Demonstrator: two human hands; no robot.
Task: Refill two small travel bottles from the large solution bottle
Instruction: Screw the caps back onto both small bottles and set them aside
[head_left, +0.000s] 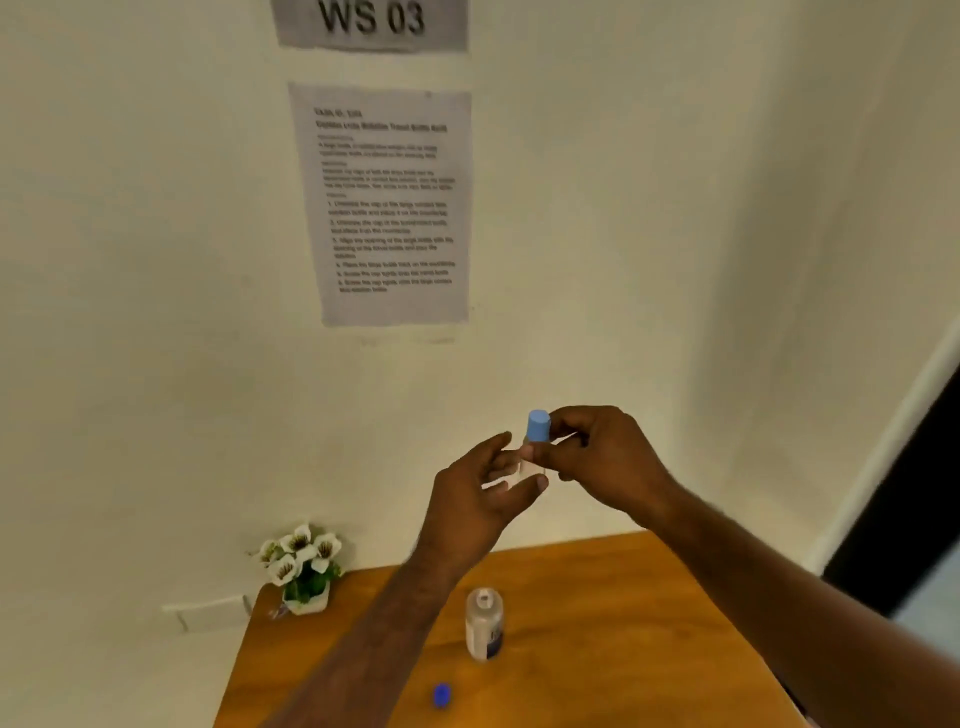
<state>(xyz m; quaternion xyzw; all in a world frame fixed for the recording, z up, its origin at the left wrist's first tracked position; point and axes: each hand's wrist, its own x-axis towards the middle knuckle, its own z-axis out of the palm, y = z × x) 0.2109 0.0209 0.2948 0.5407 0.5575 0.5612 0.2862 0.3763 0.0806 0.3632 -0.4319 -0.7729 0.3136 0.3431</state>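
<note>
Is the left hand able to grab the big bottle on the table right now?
Probably not yet. The left hand is up in the air holding the small bottle, well above the big bottle. Nothing blocks it otherwise.

soft, even indoor light, fairly bright, with a warm yellowish cast on the wall (156, 312). no hard shadows or glare. the whole frame is slightly blurred: the printed sheet (387, 205) is unreadable below its heading, and the hands smear a little. wide-angle bending curves the edges, most at the right.
</note>
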